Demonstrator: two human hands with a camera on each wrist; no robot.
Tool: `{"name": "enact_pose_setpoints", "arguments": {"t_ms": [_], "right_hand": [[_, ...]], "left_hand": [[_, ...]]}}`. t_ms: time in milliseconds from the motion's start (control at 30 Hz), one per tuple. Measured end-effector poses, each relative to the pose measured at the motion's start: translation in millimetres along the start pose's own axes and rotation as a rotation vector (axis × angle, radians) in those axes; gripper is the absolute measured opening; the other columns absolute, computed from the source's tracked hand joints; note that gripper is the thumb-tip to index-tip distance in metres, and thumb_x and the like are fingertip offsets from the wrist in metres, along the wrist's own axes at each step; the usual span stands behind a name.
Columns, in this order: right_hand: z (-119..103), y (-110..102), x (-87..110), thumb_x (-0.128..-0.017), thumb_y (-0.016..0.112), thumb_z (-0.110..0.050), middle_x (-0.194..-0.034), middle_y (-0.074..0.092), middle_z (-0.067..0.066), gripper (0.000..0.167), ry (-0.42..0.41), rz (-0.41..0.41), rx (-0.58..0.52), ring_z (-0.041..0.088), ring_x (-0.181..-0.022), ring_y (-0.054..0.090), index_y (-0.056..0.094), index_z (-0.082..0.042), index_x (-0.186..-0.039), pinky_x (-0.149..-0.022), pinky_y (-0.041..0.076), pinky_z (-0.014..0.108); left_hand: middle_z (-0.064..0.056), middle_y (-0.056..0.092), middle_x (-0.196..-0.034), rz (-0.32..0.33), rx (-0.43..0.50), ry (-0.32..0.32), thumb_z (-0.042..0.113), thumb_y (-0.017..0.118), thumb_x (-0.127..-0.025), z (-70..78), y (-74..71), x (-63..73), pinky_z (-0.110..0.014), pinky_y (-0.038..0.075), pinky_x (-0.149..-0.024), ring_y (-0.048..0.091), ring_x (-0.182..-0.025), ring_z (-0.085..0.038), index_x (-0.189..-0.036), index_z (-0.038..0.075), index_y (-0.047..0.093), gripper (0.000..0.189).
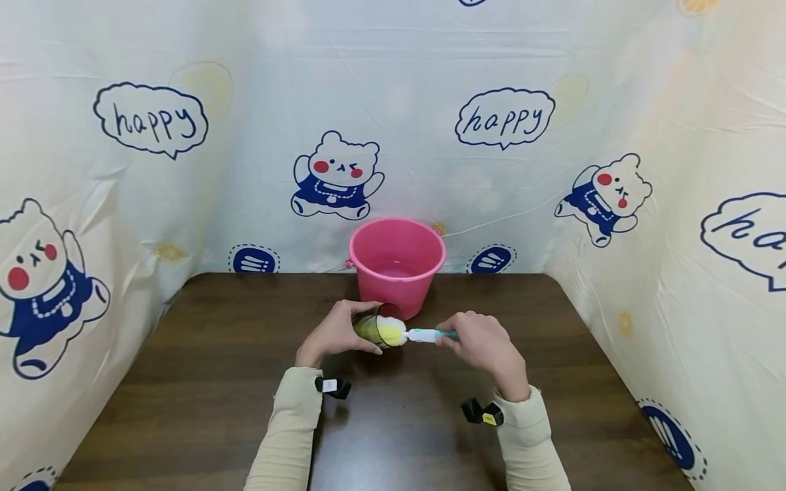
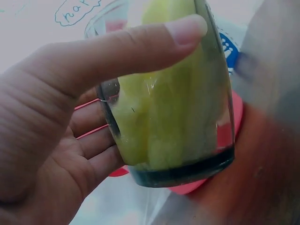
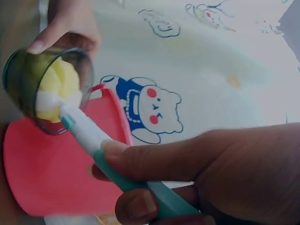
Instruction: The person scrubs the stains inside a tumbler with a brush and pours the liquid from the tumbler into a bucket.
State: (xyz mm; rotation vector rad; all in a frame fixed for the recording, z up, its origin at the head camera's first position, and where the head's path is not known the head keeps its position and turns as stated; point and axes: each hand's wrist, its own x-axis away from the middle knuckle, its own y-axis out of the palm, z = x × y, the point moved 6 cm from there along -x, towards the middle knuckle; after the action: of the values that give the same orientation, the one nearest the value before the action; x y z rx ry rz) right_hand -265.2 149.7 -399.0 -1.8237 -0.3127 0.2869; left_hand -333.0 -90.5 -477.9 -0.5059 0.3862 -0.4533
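My left hand point(image 1: 334, 334) grips a clear drinking glass point(image 2: 220, 108) round its side, thumb across the front and fingers behind. The glass lies tilted on its side above the table, its mouth toward the right. Inside it sits the yellow and white sponge head point(image 3: 61, 84) of a cup brush. My right hand point(image 1: 485, 344) holds the brush by its white and teal handle point(image 3: 124, 176), thumb and fingers curled round it. In the left wrist view the sponge fills much of the glass down near its thick base.
Just behind the glass stands a pink bucket point(image 1: 396, 273) at the back of the dark wooden table point(image 1: 202, 382). A pale curtain point(image 1: 411, 88) printed with bears and words hangs round the back and sides. Each wrist carries a small black camera point(image 1: 334, 387).
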Motion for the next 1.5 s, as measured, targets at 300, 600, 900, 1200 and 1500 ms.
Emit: {"name": "enact_pose_setpoints", "arguments": {"t_ms": [300, 600, 900, 1200, 1500], "right_hand": [[15.2, -11.5, 0.9, -0.091, 0.077, -0.031, -0.081, 0.069, -0.008, 0.023, -0.002, 0.057, -0.005, 0.011, -0.063, 0.051, 0.081, -0.018, -0.110, -0.053, 0.044, 0.029], [18.5, -1.8, -2.5, -0.092, 0.076, -0.034, -0.086, 0.072, -0.008, 0.023, 0.062, 0.059, 0.022, 0.011, -0.064, 0.052, 0.081, -0.022, -0.111, -0.051, 0.042, 0.029], [16.1, -5.8, 0.4, -0.093, 0.075, -0.029, -0.083, 0.070, -0.011, 0.019, 0.002, -0.017, -0.066, 0.011, -0.064, 0.052, 0.081, -0.021, -0.109, -0.057, 0.045, 0.030], [30.8, -3.9, -4.9, -0.092, 0.075, -0.031, -0.082, 0.070, -0.008, 0.023, 0.047, 0.015, -0.050, 0.013, -0.066, 0.052, 0.081, -0.021, -0.112, -0.056, 0.044, 0.030], [18.2, -4.4, 3.2, -0.092, 0.077, -0.027, -0.082, 0.070, -0.010, 0.015, 0.042, -0.075, -0.076, 0.013, -0.064, 0.052, 0.082, -0.020, -0.104, -0.058, 0.044, 0.030]], "left_hand": [[0.003, 0.066, -0.135, -0.011, 0.022, 0.014, 0.018, 0.099, -0.064, 4.3, 7.1, -3.4, -0.044, 0.052, -0.102, 0.058, -0.122, -0.017, -0.140, 0.016, 0.063, 0.084], [0.002, 0.066, -0.133, 0.029, -0.008, 0.020, 0.016, 0.099, -0.064, 4.1, 3.7, -6.0, -0.045, 0.053, -0.101, 0.059, -0.120, -0.019, -0.139, 0.015, 0.064, 0.083], [0.000, 0.064, -0.138, 0.004, 0.003, 0.024, 0.019, 0.098, -0.066, 1.0, 9.0, -6.0, -0.046, 0.052, -0.102, 0.057, -0.124, -0.020, -0.141, 0.013, 0.062, 0.083], [0.002, 0.066, -0.133, 0.010, -0.005, 0.013, 0.018, 0.099, -0.065, 0.9, 10.8, -5.1, -0.044, 0.054, -0.099, 0.059, -0.120, -0.019, -0.141, 0.017, 0.063, 0.084], [0.004, 0.064, -0.138, -0.038, -0.015, -0.003, 0.024, 0.098, -0.065, 0.8, 17.0, -6.6, -0.043, 0.053, -0.102, 0.056, -0.125, -0.018, -0.141, 0.018, 0.062, 0.084]]}}
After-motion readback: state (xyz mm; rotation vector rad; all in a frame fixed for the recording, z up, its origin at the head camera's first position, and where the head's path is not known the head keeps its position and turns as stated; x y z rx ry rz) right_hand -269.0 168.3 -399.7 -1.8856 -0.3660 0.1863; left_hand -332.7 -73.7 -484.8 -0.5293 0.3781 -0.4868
